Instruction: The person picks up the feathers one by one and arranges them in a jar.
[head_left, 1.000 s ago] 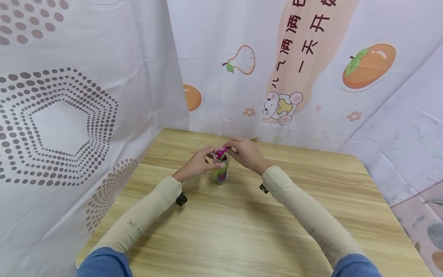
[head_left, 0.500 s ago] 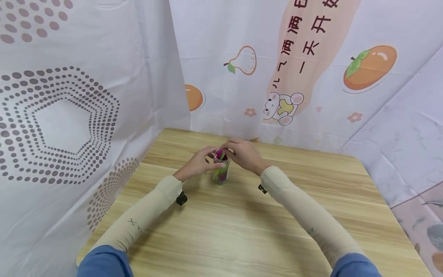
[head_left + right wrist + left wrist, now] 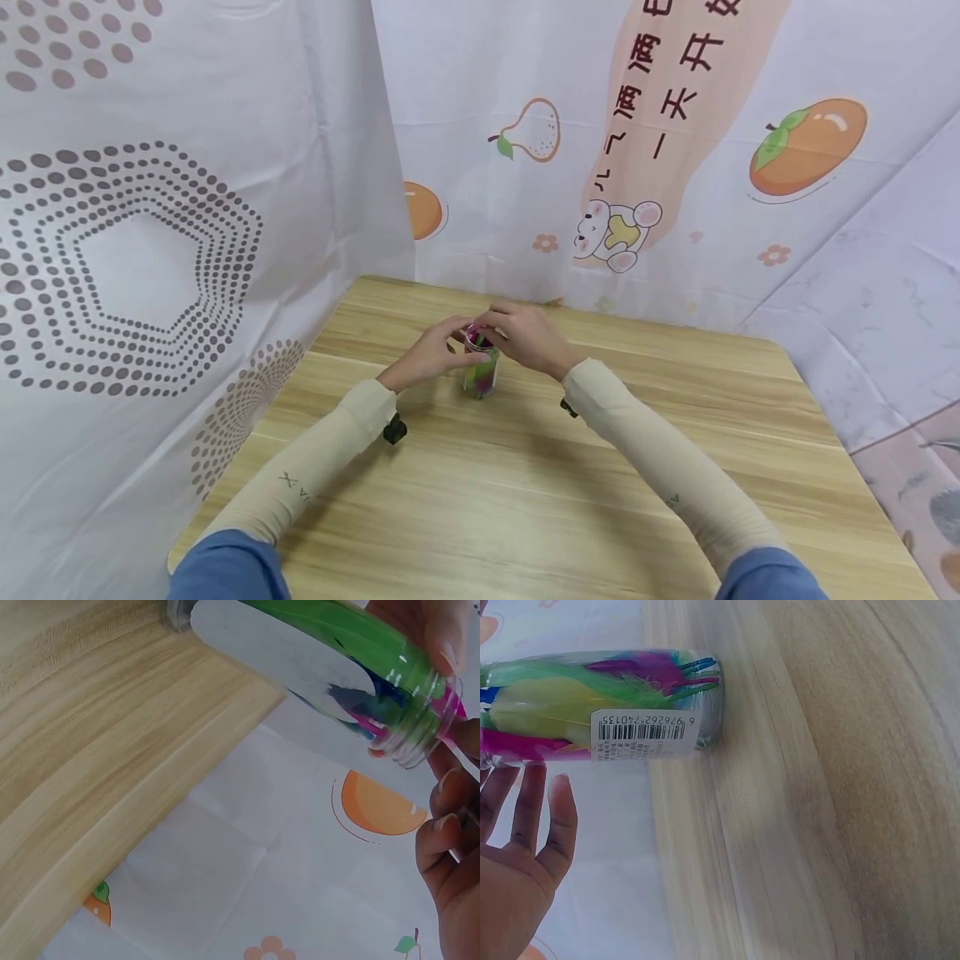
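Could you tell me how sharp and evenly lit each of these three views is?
Head view: even soft light, faint shadows under the arms, wide-angle bending at the edges. Left wrist view: the jar label barcode is readable, the tabletop is soft. Right wrist view: the jar is close and blurred, with a bright glare patch.
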Available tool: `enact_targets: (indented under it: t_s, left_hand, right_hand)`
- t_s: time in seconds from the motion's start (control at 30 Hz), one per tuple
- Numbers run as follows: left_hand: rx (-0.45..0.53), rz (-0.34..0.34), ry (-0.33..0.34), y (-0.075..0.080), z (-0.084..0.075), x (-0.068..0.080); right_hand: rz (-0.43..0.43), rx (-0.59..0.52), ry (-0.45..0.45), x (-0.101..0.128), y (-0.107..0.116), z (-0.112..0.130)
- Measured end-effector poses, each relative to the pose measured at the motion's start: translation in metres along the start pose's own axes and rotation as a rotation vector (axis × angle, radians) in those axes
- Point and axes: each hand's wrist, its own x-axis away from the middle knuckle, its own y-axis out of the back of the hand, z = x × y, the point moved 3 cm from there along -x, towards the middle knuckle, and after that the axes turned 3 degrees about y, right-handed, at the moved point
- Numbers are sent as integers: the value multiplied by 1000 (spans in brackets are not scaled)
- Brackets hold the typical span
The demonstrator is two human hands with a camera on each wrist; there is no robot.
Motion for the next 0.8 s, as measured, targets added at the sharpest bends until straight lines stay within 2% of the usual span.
enact_targets:
  t_s: [0.33,0.5,0.63,0.8]
  left_hand:
    - [-15,30,-35,-9,-3,-8]
    - [-2,46,-45,-12,-3,-10]
    - [1,48,-45,-11,1,-11]
    - [-42,28,-41,-4,4,-7]
  right_hand:
    - [49,-27,21,10,0,-2]
    - [58,-41,0,15,3,-3]
    - [17,-33,-16,19,8,-5]
    - [-66,-25,-60,28,11,-9]
